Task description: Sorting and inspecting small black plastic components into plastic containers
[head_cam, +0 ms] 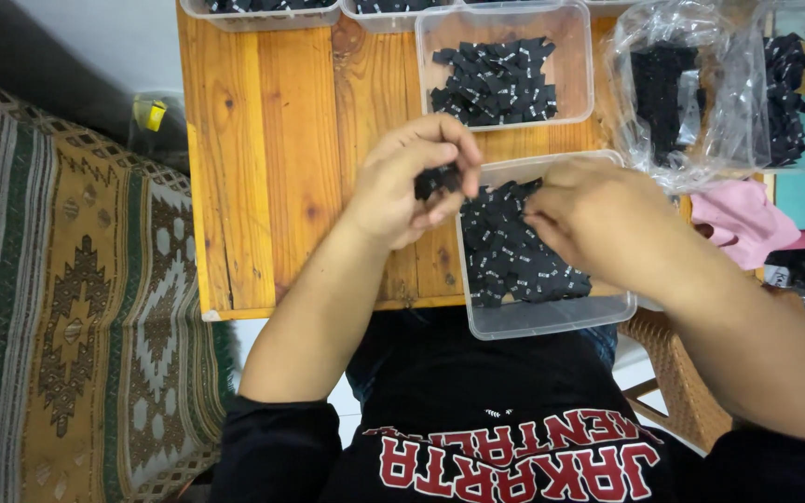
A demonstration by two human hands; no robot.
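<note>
Keep left hand [407, 186] pinched on small black labels [437, 180]. Dip right hand [598, 219], fingers together, grip unclear, lightly into near clear tub [552, 317], lifting few.

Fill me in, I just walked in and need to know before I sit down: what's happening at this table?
A person sits at a wooden table handling small black fabric tags. The left hand pinches a few black tags just above the table. The right hand reaches into the near clear plastic container, which is full of them. Another container behind holds more.
</note>
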